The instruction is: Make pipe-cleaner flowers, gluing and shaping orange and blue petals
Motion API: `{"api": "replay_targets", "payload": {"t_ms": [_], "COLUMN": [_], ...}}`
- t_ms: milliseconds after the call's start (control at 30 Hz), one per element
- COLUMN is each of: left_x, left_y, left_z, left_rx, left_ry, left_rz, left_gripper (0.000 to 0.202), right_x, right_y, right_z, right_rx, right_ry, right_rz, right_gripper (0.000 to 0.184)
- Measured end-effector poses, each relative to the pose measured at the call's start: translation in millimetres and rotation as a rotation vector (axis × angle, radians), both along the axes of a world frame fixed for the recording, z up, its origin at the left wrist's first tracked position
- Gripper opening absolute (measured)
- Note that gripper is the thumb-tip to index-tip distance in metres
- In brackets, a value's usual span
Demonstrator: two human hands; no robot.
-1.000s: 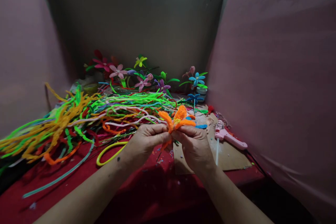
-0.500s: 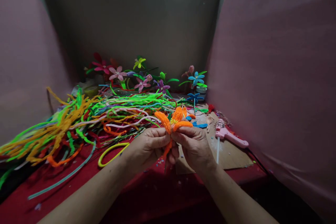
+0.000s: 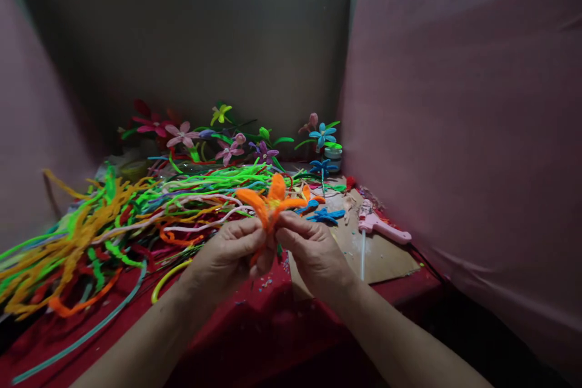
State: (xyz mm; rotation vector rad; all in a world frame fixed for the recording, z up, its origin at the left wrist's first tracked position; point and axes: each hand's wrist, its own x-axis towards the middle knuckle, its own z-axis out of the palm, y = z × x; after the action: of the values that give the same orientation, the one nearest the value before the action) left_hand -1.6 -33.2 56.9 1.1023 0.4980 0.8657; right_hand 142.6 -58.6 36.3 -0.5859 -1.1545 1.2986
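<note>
An orange pipe-cleaner flower [image 3: 277,189] with a yellow centre is held up in front of me, above the front of the table. My left hand [image 3: 239,248] is closed on its lower left side, thumb and fingers pinching the petal bases. From the other side my right hand [image 3: 313,248] pinches the flower's base, its fingertips close to those of the left. One orange petal hangs down between the hands. The fingers hide most of the flower's underside and any stem.
Loose pipe cleaners [image 3: 91,224] in many colours are heaped on the red cloth [image 3: 254,339] at left. Finished flowers [image 3: 182,133] stand along the back. On the right, a pink glue gun [image 3: 386,229] with a glue stick lies on cardboard [image 3: 391,264], near blue petals [image 3: 327,215].
The view has swung to the right, so the table things appear further left. The flower has turned between my fingers, its petals now pointing differently. Both hands still grip it.
</note>
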Motion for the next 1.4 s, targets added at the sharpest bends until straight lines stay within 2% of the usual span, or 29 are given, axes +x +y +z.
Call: {"api": "replay_targets", "payload": {"t_ms": [67,133,200,233,267,333,400,500,567,700,767,900,1000,1133,1267,1400], "left_x": [-3,-5,-6,-5,-5,-4,-4,-5,-6,-5,-4,1,3,5,8,14], "left_y": [1,2,5,7,9,13,16,21,23,24,23,21,20,22,18,7], "left_z": [6.4,10.8,11.0,9.5,7.2,1.5,-4.0,-10.2,-13.5,-17.3,-16.4,-13.1,-14.8,-19.2,-18.3,-15.0], "left_rx": [0.015,0.000,-0.060,-0.090,-0.113,-0.119,-0.098,-0.083,-0.080,-0.092,-0.117,-0.168,-0.161,-0.110,-0.015,0.016], "left_ry": [-0.076,-0.153,-0.203,-0.216,-0.221,-0.212,-0.182,-0.136,-0.131,-0.171,-0.213,-0.269,-0.267,-0.232,-0.214,-0.186], "left_rz": [0.089,0.178,0.247,0.270,0.280,0.264,0.224,0.186,0.184,0.217,0.258,0.343,0.348,0.304,0.257,0.106], "left_gripper": [0.024,0.020,0.018,0.017,0.016,0.014,0.014,0.017,0.015,0.012,0.008,0.006,0.007,0.004,0.011,0.014], "right_x": [15,41,71,84,96,110,113,107,104,104,102,94,88,76,52,28], "right_y": [3,18,48,66,85,117,137,145,142,129,122,107,102,96,75,50], "right_z": [4.7,13.0,22.1,25.4,27.1,24.7,15.9,2.0,-0.4,12.6,21.5,30.8,29.2,20.7,13.9,12.7], "right_rx": [-0.026,0.001,0.053,0.070,0.048,0.019,0.002,0.030,0.073,0.178,0.264,0.571,0.669,0.616,0.437,0.283], "right_ry": [-0.193,-0.521,-0.977,-1.271,-1.376,-1.499,-1.607,-1.712,-1.749,-1.752,-1.679,-1.275,-1.079,-0.928,-0.555,-0.365], "right_rz": [-0.069,-0.213,-0.454,-0.557,-0.594,-0.592,-0.573,-0.566,-0.619,-0.846,-0.954,-1.057,-1.095,-1.041,-0.876,-0.755], "right_gripper": [0.022,0.020,0.022,0.026,0.026,0.020,0.016,0.012,0.009,0.030,0.034,0.029,0.027,0.024,0.018,0.014]}}
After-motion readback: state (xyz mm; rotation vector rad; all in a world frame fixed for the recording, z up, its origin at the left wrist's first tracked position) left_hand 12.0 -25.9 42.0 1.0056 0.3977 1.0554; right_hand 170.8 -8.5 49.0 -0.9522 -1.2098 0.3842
